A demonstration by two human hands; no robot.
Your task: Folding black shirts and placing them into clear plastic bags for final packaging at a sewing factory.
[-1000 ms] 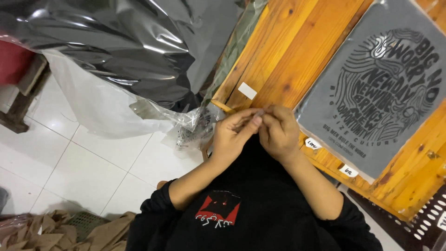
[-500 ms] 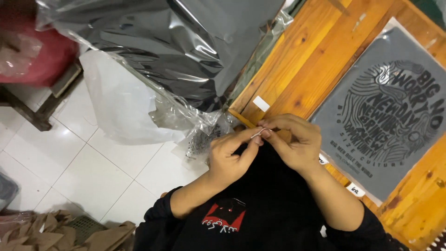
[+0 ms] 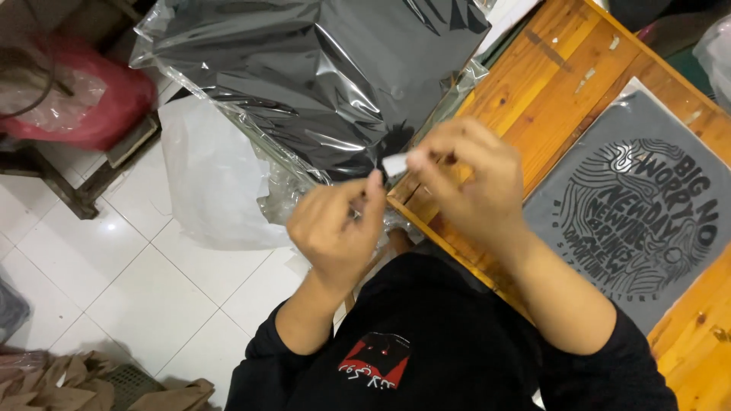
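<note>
My right hand (image 3: 468, 179) pinches a small white sticker (image 3: 394, 164) between thumb and fingertips, above the edge of the wooden table (image 3: 533, 84). My left hand (image 3: 339, 228) is curled just below and left of it, thumb and forefinger pressed together; I cannot see anything in them. Both hands hover in front of a black garment in a clear plastic bag (image 3: 320, 76) that hangs over the table's edge. I wear a black top with a red emblem (image 3: 377, 359).
A grey printed garment (image 3: 632, 213) lies flat on the table at right. A white plastic bag (image 3: 217, 183) sits on the tiled floor (image 3: 99, 259). A red bag (image 3: 91, 99) rests on a low wooden stand at left. Brown paper scraps (image 3: 68, 380) lie bottom left.
My hands have parted: the right one has lifted up and right with the white sticker, and the left has dropped lower. The camera view has shifted closer.
</note>
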